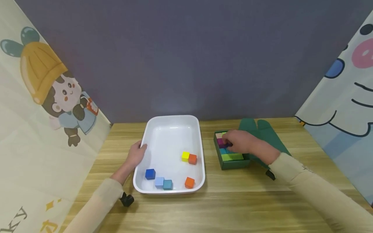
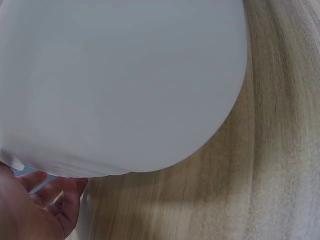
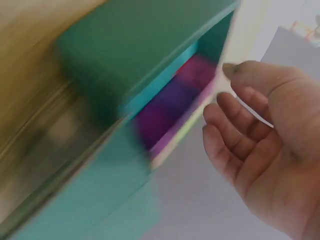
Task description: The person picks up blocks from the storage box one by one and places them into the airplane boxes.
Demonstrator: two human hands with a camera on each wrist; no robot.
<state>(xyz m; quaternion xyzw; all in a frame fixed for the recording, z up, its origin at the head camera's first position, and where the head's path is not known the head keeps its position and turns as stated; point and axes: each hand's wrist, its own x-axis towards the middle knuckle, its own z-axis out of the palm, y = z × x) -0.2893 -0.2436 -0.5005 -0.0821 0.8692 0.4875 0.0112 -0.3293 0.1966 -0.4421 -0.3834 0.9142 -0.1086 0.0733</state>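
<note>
My left hand grips the left rim of a white tray, thumb on the rim; in the left wrist view its fingers show beside the tray's outer wall. Over an open green box is my right hand, fingertips bent down at a purple block. In the right wrist view its thumb and fingers stand apart with nothing between them, close to the box opening. Teal blocks and a lime-green row show in the box; the hand hides part of its contents.
Inside the tray lie a yellow block, an orange-red block, an orange block, a dark blue block, a light blue block and a teal block. The box's green lid flaps spread rightward under the right forearm.
</note>
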